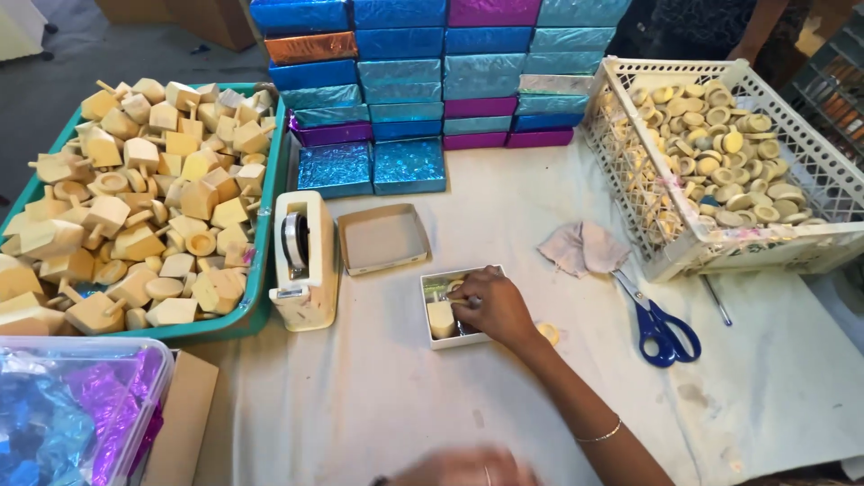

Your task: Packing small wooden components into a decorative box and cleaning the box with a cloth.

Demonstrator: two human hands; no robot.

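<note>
Blurred left hand (pixel 463 468) at bottom edge, grip unreadable. Right hand (pixel 490 306) fingers pinched on a wooden piece (pixel 440 318) inside small white box (pixel 432 281) on worktop (pixel 405 396). Piece looks light, rigid; take by its flat sides.

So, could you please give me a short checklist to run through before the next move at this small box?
1. Right hand at the small white box, fingers inside: ok.
2. Wooden piece lying in the box: ok.
3. Empty box lid within reach, open side up: ok.
4. Tape dispenser beside the box: ok.
5. Left hand free: cannot tell, blurred at the frame edge.
6. Blue scissors away from the hand: ok.
</note>
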